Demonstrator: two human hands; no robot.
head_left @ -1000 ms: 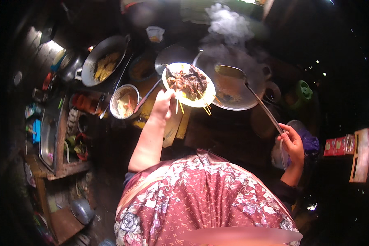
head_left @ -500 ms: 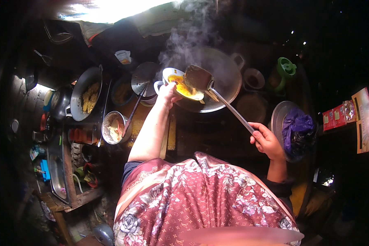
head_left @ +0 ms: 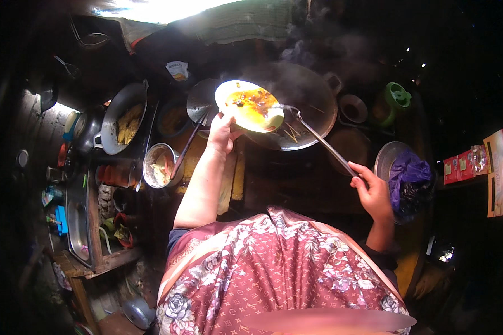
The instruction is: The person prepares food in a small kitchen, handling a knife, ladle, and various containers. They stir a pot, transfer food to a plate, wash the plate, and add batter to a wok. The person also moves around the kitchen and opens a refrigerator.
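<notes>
A white bowl [head_left: 224,91], its inside smeared with yellow-orange sauce and dark bits, is tilted above the large wok [head_left: 333,111]. My left hand [head_left: 223,135] is closed on the bowl's near left edge. My right hand [head_left: 373,194] grips the end of a long-handled metal spatula [head_left: 325,143]. The spatula's head is at the bowl's right edge and shows only as a thin bright outline; whether it touches the bowl I cannot tell. Thin steam rises from the wok, and a few pale strips lie in its near part.
To the left are a frying pan [head_left: 108,129] of yellow food and a pot [head_left: 146,170] with a dark-handled ladle [head_left: 186,149] in it. A purple plastic bag [head_left: 409,176] lies on a round lid at right. Beyond stand a green container [head_left: 398,96] and a small pot [head_left: 353,103].
My left hand has turned the bowl's sauce-smeared inside more toward me and raised it. The spatula has swung from over the bowl to its right edge. The steam has thinned.
</notes>
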